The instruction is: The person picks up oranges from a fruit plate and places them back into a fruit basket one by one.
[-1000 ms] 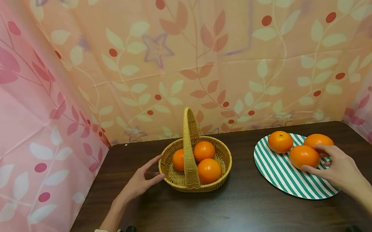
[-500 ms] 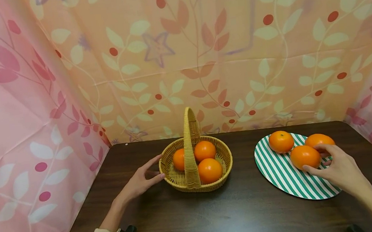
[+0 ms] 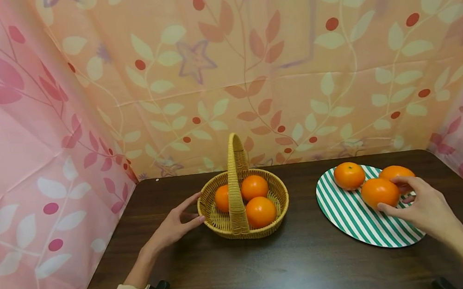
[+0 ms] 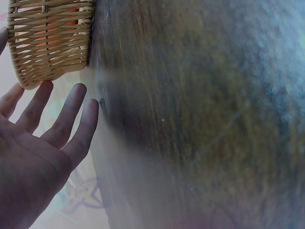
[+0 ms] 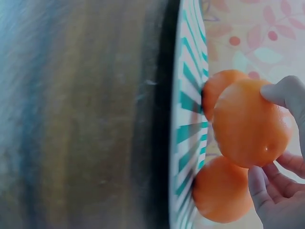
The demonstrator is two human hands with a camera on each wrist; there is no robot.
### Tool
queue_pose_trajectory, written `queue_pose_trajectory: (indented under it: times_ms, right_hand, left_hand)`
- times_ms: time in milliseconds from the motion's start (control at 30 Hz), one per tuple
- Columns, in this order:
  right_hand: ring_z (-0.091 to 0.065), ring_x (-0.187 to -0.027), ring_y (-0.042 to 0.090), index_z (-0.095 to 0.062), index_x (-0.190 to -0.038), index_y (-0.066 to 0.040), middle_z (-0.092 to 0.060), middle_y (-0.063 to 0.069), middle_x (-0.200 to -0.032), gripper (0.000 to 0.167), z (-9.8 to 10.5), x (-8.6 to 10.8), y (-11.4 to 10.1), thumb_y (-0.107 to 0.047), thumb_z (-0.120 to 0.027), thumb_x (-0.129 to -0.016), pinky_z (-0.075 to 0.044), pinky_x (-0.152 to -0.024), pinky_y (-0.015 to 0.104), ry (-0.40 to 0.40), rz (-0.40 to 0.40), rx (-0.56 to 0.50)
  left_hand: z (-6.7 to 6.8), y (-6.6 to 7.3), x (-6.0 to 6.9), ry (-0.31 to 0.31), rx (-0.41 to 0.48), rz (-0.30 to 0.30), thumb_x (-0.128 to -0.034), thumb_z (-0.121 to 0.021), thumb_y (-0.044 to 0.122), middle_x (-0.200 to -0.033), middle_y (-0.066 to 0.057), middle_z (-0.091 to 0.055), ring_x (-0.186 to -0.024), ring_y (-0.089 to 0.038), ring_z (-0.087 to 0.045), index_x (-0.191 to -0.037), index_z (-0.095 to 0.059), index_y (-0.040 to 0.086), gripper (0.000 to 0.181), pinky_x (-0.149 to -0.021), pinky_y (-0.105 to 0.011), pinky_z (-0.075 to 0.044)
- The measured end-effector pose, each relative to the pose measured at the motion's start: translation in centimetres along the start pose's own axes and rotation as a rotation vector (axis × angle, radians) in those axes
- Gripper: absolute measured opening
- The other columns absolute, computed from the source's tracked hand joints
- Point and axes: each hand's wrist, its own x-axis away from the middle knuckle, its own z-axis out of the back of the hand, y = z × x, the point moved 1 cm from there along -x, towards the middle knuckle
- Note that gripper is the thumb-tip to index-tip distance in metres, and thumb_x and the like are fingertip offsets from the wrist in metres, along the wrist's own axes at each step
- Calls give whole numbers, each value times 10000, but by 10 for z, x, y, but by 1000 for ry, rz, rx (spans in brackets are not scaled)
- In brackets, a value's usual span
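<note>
My right hand [image 3: 428, 209] holds an orange [image 3: 380, 193] between thumb and fingers over a green-and-white striped round mat [image 3: 360, 225]. In the right wrist view this held orange [image 5: 252, 124] appears slightly off the mat. Two more oranges lie on the mat, one at the back left [image 3: 349, 176] and another [image 3: 396, 173] partly hidden behind the held one. On the left, my left hand [image 3: 172, 227] rests its spread fingertips against the side of a yellow wicker basket [image 3: 219, 229]. Inside the basket are three oranges [image 3: 261, 212], one partly behind the handle.
Basket and mat stand on a dark wooden table [image 3: 269, 276], with table surface between them. The basket's tall arched handle [image 3: 235, 181] rises over its middle. Patterned curtain [image 3: 249, 68] hangs behind and along both sides.
The orange in my right hand has risen slightly from the mat, and that hand has shifted a little with it. My left hand and the basket stay in place.
</note>
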Motion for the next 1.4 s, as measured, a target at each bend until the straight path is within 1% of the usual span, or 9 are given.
queue_pose_trajectory:
  times_ms: [200,267,367,467,733,933,1167,1300,1400]
  right_hand:
    - [-592,-754,181,-586,-1255,21,-602,197,-1102,693,8,-8,-16,-258,-948,-733,-427,-610,108,6,3,-7]
    - [-626,-781,210,-582,-1276,6,-589,190,-1134,686,9,-13,-23,-252,-938,-750,-438,-621,89,1,14,-29]
    - [-656,-828,310,-585,-1287,-19,-581,180,-1165,656,7,-20,-34,-225,-926,-766,-474,-620,106,-8,38,-80]
    - [-642,-848,383,-589,-1289,-28,-591,174,-1179,646,1,-28,-46,-214,-923,-769,-488,-628,123,-12,67,-111]
    - [-601,-780,214,-585,-1300,-25,-599,136,-1178,630,-21,-44,-73,-195,-910,-787,-495,-637,199,-51,127,-186]
    - [-646,-852,259,-584,-1312,-49,-610,114,-1191,618,-32,-52,-85,-195,-900,-801,-542,-690,212,-91,136,-246]
    - [-666,-885,315,-592,-1323,-57,-613,125,-1215,617,-41,-58,-96,-163,-900,-799,-570,-718,252,-132,143,-323]
    - [-642,-875,279,-589,-1336,-65,-606,111,-1231,637,-49,-63,-99,-134,-905,-787,-554,-717,230,-150,166,-349]
    - [-608,-893,221,-593,-1328,-44,-617,108,-1210,636,-54,-66,-107,-86,-904,-775,-535,-715,203,-148,210,-360]
  left_hand:
    - [1,-2,1,6,-1,5,-982,-715,213,-1598,-177,-338,-1144,-393,-636,-1589,-356,105,713,-941,-535,-513]
    - [1,-2,1,6,-3,2,-983,-714,219,-1598,-181,-334,-1141,-387,-639,-1589,-353,98,716,-942,-536,-512]
    - [2,-2,2,8,-4,2,-984,-712,222,-1597,-184,-337,-1139,-385,-640,-1589,-350,93,716,-941,-537,-513]
    - [2,-2,2,6,-1,1,-986,-709,219,-1596,-192,-334,-1141,-394,-636,-1588,-350,90,713,-939,-541,-513]
    - [0,0,2,5,-10,0,-991,-703,229,-1594,-195,-333,-1142,-393,-637,-1591,-354,117,702,-930,-524,-523]
    - [0,0,1,6,5,14,-984,-713,225,-1599,-180,-329,-1150,-386,-634,-1591,-363,139,706,-934,-516,-523]
    - [1,-1,0,7,0,12,-981,-717,215,-1599,-185,-329,-1148,-375,-639,-1587,-363,117,708,-938,-524,-517]
    - [1,-1,0,6,-11,22,-975,-725,244,-1598,-165,-340,-1151,-359,-641,-1590,-363,134,722,-948,-526,-511]
    - [2,-1,-1,0,-16,29,-974,-726,262,-1599,-149,-343,-1160,-352,-637,-1593,-360,153,727,-960,-539,-500]
